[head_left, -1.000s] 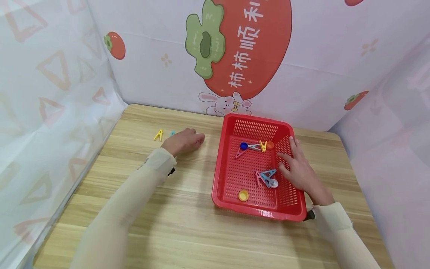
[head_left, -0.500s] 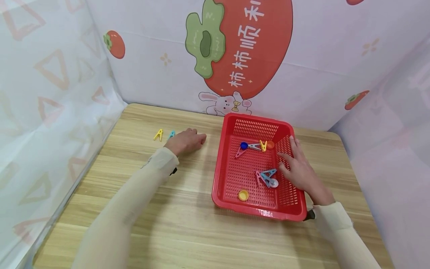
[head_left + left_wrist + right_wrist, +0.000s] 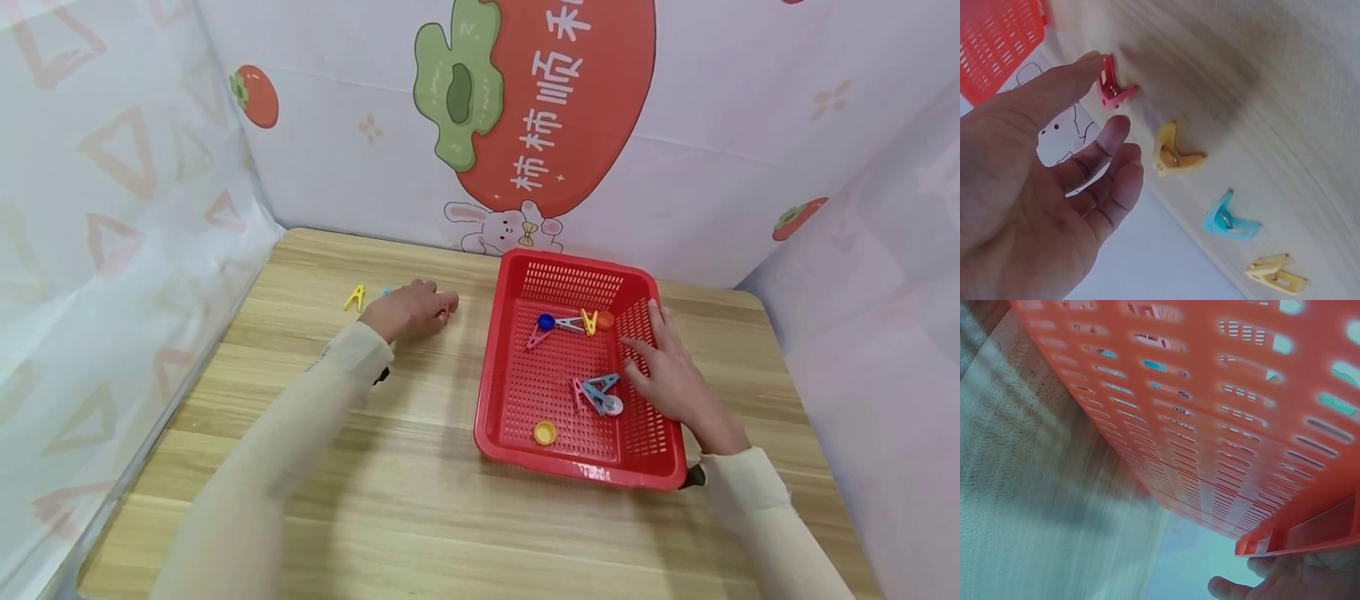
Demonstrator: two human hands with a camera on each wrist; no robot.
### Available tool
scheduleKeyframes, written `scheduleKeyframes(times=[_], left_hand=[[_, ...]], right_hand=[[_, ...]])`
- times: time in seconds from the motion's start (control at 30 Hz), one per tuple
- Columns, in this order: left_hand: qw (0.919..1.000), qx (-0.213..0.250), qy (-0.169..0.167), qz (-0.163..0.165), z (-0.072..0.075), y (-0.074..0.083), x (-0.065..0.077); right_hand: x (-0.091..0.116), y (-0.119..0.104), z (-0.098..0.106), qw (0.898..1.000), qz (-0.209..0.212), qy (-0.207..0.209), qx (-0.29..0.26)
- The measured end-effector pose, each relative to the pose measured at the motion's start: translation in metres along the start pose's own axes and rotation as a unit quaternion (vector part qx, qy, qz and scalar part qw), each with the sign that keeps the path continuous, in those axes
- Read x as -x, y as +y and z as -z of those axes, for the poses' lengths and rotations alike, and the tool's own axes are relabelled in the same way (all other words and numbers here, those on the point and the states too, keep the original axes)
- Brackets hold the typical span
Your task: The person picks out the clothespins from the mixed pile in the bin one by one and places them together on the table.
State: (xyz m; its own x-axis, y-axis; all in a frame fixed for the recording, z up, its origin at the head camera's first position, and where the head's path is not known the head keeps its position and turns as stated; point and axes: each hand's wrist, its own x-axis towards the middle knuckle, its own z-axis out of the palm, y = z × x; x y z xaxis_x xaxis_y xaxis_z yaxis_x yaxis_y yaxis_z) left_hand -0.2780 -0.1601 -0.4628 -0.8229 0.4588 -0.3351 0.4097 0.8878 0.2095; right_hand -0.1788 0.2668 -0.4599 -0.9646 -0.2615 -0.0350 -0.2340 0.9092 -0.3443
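Note:
My left hand (image 3: 411,310) is low over the table's back left, its thumb and fingers apart. In the left wrist view a red clothespin (image 3: 1112,94) lies just beyond its thumb tip; contact cannot be told. Past the fingers lie an orange-yellow clothespin (image 3: 1172,153), a turquoise clothespin (image 3: 1229,220) and a yellow clothespin (image 3: 1275,275). My right hand (image 3: 671,379) rests across the right rim of a red basket (image 3: 491,358), thumb and index finger inside, other fingers along the rim. Inside are several clothespins, including a pink one (image 3: 537,337), and a blue cap (image 3: 546,322).
A yellow cap (image 3: 545,432), an orange cap (image 3: 604,320) and a clear round piece (image 3: 613,406) also lie in the basket. The wooden table (image 3: 405,508) ends at a printed cloth backdrop (image 3: 337,167) behind, with more cloth at both sides.
The left hand shifts slightly right, then back left, again covering most of the turquoise clothespin. The red clothespin shows by its fingertips now. The right hand and basket hold their place.

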Motion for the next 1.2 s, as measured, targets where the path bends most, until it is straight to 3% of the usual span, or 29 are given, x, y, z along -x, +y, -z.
scheduleKeyframes(times=[0.23, 0.97, 1.2], left_hand=[[0.9997, 0.005, -0.023, 0.006, 0.010, -0.005, 0.003], [0.9988, 0.026, -0.040, -0.006, 0.005, 0.000, 0.008], [0.9995, 0.001, -0.031, -0.008, 0.021, 0.001, 0.010]], right_hand=[[-0.001, 0.000, 0.000, 1.000, -0.001, 0.000, 0.000], [0.000, 0.000, 0.000, 1.000, 0.000, -0.001, -0.002], [0.000, 0.000, 0.001, 1.000, 0.003, 0.000, -0.001]])
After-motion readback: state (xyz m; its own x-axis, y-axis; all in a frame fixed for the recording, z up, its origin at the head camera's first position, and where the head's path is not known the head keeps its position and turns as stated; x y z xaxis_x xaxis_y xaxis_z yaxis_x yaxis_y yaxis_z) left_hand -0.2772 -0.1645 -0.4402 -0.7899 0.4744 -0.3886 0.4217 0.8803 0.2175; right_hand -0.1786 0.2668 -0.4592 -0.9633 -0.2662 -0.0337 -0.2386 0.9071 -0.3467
